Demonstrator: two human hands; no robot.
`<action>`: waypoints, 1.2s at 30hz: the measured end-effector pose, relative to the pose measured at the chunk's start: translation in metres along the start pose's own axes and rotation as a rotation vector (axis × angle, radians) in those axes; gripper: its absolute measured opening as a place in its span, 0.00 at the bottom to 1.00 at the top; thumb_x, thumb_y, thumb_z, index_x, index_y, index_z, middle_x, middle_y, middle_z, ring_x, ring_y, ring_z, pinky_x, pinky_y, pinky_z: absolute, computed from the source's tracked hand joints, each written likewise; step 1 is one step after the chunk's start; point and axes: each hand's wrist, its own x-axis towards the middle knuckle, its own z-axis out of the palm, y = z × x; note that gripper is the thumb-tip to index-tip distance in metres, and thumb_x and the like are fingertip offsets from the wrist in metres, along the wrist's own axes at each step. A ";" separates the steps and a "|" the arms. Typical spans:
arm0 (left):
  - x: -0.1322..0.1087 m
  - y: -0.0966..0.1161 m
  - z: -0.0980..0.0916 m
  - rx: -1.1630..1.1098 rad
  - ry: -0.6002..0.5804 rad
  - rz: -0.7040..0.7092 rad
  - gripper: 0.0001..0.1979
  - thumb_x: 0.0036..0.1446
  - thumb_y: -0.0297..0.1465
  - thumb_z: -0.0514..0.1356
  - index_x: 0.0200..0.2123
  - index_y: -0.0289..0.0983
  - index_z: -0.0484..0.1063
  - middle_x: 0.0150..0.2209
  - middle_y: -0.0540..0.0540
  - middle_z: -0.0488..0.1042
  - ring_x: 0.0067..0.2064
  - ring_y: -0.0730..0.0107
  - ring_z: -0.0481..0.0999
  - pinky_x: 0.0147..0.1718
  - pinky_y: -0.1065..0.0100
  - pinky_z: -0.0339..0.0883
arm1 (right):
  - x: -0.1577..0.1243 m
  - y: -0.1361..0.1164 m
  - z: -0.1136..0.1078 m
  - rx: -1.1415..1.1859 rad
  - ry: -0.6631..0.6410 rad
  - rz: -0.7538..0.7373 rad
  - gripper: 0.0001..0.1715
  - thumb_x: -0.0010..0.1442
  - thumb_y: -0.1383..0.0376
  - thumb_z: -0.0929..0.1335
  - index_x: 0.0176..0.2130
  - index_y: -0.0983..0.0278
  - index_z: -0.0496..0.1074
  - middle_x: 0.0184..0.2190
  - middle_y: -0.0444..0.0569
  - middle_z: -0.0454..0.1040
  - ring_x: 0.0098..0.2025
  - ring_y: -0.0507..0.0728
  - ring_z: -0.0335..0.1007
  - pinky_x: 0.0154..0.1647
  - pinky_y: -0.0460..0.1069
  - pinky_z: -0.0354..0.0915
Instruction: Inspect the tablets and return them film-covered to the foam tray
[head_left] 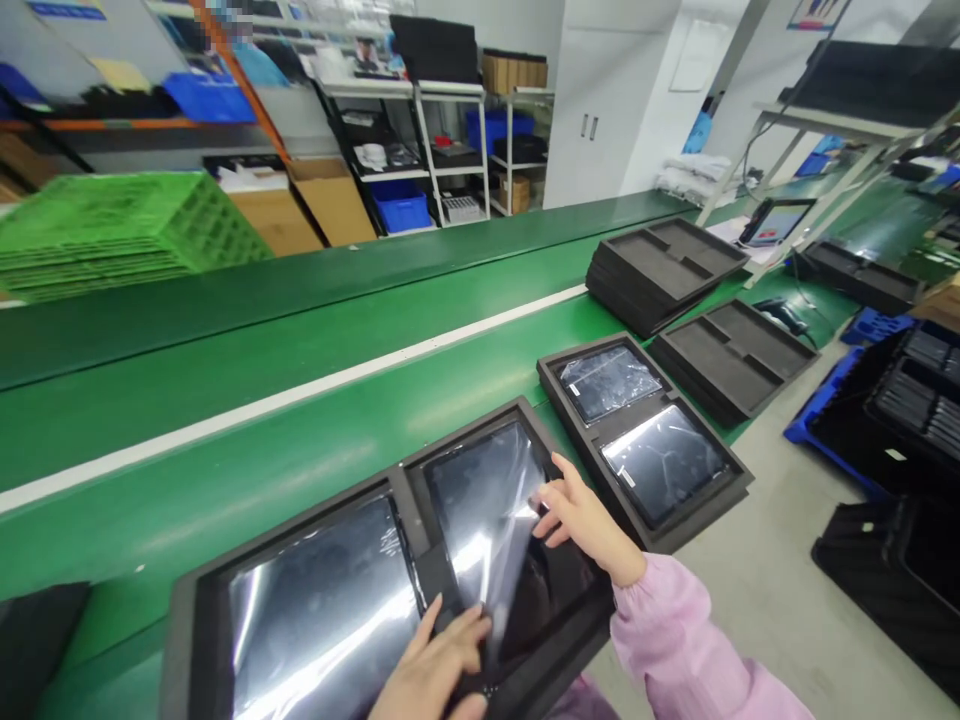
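Note:
My right hand (581, 520), in a pink sleeve, pinches a clear plastic film (487, 520) at the top corner of a dark tablet (547, 600). The film is curling up off that screen. My left hand (427, 665) rests its spread fingers low on the same tablet, at the film's lower part. This tablet lies in a black foam tray (457, 448) beside a second, film-covered tablet (319, 610). Farther along the belt, another foam tray (631, 425) holds two more glossy tablets (664, 465).
A green conveyor belt (262, 420) with a white stripe runs past me. Black foam trays (660, 270) stand stacked beyond the tablets. A barcode scanner (784, 315) lies near them. Black crates on blue pallets (892, 420) occupy the right; green trays (112, 235) are stacked far left.

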 end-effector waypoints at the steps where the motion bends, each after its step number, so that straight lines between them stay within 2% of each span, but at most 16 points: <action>1: 0.003 -0.001 0.006 0.123 -0.002 0.150 0.04 0.54 0.33 0.57 0.32 0.40 0.68 0.43 0.50 0.78 0.47 0.69 0.75 0.61 0.63 0.46 | 0.004 0.001 0.004 -0.077 0.005 -0.021 0.39 0.58 0.61 0.63 0.62 0.66 0.41 0.37 0.49 0.69 0.24 0.54 0.72 0.19 0.46 0.66; 4: 0.006 -0.008 0.017 0.402 0.039 0.335 0.04 0.54 0.32 0.57 0.32 0.39 0.69 0.41 0.52 0.78 0.46 0.69 0.76 0.61 0.55 0.19 | 0.001 -0.001 0.017 -0.368 0.048 -0.179 0.29 0.57 0.72 0.60 0.58 0.69 0.51 0.32 0.46 0.71 0.25 0.54 0.71 0.29 0.48 0.68; 6: 0.005 -0.010 0.018 0.474 0.048 0.351 0.05 0.55 0.32 0.55 0.32 0.39 0.70 0.42 0.52 0.78 0.46 0.68 0.75 0.58 0.51 0.13 | -0.014 -0.011 0.023 -0.504 -0.008 -0.309 0.26 0.58 0.74 0.59 0.56 0.66 0.57 0.32 0.45 0.74 0.31 0.55 0.72 0.39 0.49 0.66; 8: 0.003 -0.009 0.018 0.492 0.068 0.351 0.07 0.57 0.32 0.53 0.33 0.39 0.70 0.40 0.52 0.78 0.46 0.69 0.75 0.58 0.50 0.12 | -0.037 -0.028 0.026 -0.563 -0.256 -0.402 0.24 0.58 0.74 0.61 0.54 0.62 0.62 0.32 0.43 0.76 0.35 0.54 0.73 0.41 0.47 0.64; 11: 0.002 -0.008 0.026 0.460 0.131 0.323 0.09 0.59 0.35 0.53 0.32 0.39 0.71 0.38 0.53 0.79 0.44 0.72 0.75 0.59 0.52 0.12 | -0.068 -0.051 0.021 -0.582 -0.807 -0.471 0.17 0.59 0.72 0.64 0.47 0.59 0.71 0.31 0.42 0.77 0.34 0.53 0.74 0.39 0.42 0.64; 12: 0.002 -0.008 0.031 0.442 0.174 0.299 0.10 0.59 0.36 0.53 0.31 0.39 0.71 0.37 0.54 0.79 0.43 0.73 0.75 0.59 0.53 0.13 | -0.074 -0.055 0.018 -0.574 -0.893 -0.472 0.14 0.60 0.70 0.64 0.45 0.60 0.73 0.32 0.42 0.77 0.34 0.52 0.74 0.39 0.42 0.64; 13: 0.002 -0.009 0.036 0.420 0.227 0.274 0.12 0.60 0.38 0.52 0.30 0.39 0.71 0.36 0.54 0.79 0.42 0.74 0.75 0.60 0.54 0.14 | -0.076 -0.055 0.013 -0.560 -0.886 -0.459 0.12 0.61 0.69 0.64 0.44 0.59 0.74 0.32 0.42 0.77 0.34 0.52 0.74 0.39 0.41 0.64; 14: 0.002 -0.010 0.042 0.399 0.282 0.252 0.14 0.60 0.38 0.51 0.28 0.39 0.70 0.35 0.55 0.79 0.42 0.74 0.75 0.60 0.55 0.15 | -0.074 -0.052 0.008 -0.554 -0.780 -0.438 0.12 0.62 0.67 0.63 0.43 0.59 0.74 0.32 0.42 0.77 0.34 0.52 0.74 0.38 0.42 0.65; 16: 0.001 -0.013 0.052 0.372 0.377 0.233 0.17 0.61 0.38 0.49 0.26 0.39 0.69 0.33 0.55 0.79 0.41 0.74 0.75 0.60 0.54 0.16 | -0.062 -0.039 -0.001 -0.609 -0.376 -0.397 0.13 0.64 0.66 0.60 0.43 0.59 0.72 0.35 0.44 0.77 0.38 0.54 0.73 0.41 0.44 0.66; 18: 0.001 -0.016 0.055 0.365 0.368 0.247 0.16 0.60 0.39 0.51 0.25 0.38 0.68 0.34 0.56 0.79 0.43 0.73 0.75 0.60 0.54 0.14 | -0.043 -0.024 -0.008 -0.790 0.050 -0.344 0.16 0.63 0.67 0.58 0.47 0.62 0.69 0.40 0.49 0.75 0.43 0.58 0.72 0.44 0.50 0.66; 20: 0.000 -0.016 0.052 0.379 0.307 0.258 0.13 0.58 0.39 0.54 0.26 0.38 0.69 0.37 0.56 0.78 0.45 0.73 0.74 0.59 0.55 0.13 | -0.025 -0.011 -0.007 -1.050 0.265 -0.264 0.20 0.62 0.67 0.60 0.53 0.68 0.63 0.43 0.57 0.73 0.43 0.63 0.72 0.43 0.54 0.67; 24: -0.001 -0.015 0.043 0.383 0.289 0.246 0.08 0.59 0.34 0.55 0.29 0.38 0.68 0.37 0.57 0.78 0.46 0.77 0.73 0.59 0.59 0.11 | -0.007 -0.001 0.013 -1.481 0.298 -0.253 0.25 0.63 0.65 0.62 0.56 0.79 0.58 0.36 0.63 0.74 0.35 0.66 0.74 0.32 0.53 0.68; 28: -0.001 -0.014 0.042 0.285 0.214 0.175 0.05 0.59 0.33 0.55 0.32 0.39 0.68 0.38 0.57 0.78 0.47 0.79 0.73 0.62 0.64 0.21 | 0.003 -0.001 0.023 -1.573 0.397 -0.234 0.22 0.64 0.63 0.61 0.51 0.79 0.63 0.36 0.64 0.73 0.36 0.67 0.73 0.31 0.53 0.66; 30: -0.001 -0.012 0.041 0.162 0.098 0.083 0.06 0.58 0.34 0.56 0.33 0.38 0.68 0.40 0.54 0.78 0.50 0.75 0.72 0.63 0.61 0.31 | 0.009 -0.002 0.015 -1.440 0.373 -0.167 0.23 0.64 0.59 0.60 0.48 0.76 0.65 0.38 0.63 0.73 0.38 0.67 0.72 0.34 0.54 0.66; 33: -0.002 -0.004 0.036 -0.104 -0.048 -0.115 0.04 0.55 0.32 0.57 0.34 0.38 0.70 0.44 0.47 0.77 0.54 0.66 0.68 0.62 0.52 0.37 | 0.013 -0.009 -0.003 -1.091 0.204 -0.180 0.23 0.60 0.52 0.58 0.38 0.68 0.68 0.33 0.55 0.74 0.36 0.64 0.72 0.37 0.53 0.65; 36: -0.005 0.005 0.022 -0.375 0.022 -0.303 0.04 0.53 0.27 0.57 0.30 0.39 0.72 0.41 0.48 0.78 0.48 0.67 0.73 0.61 0.48 0.38 | 0.007 -0.023 -0.010 -0.689 0.029 -0.313 0.24 0.53 0.46 0.61 0.33 0.64 0.67 0.30 0.49 0.73 0.38 0.62 0.71 0.39 0.49 0.66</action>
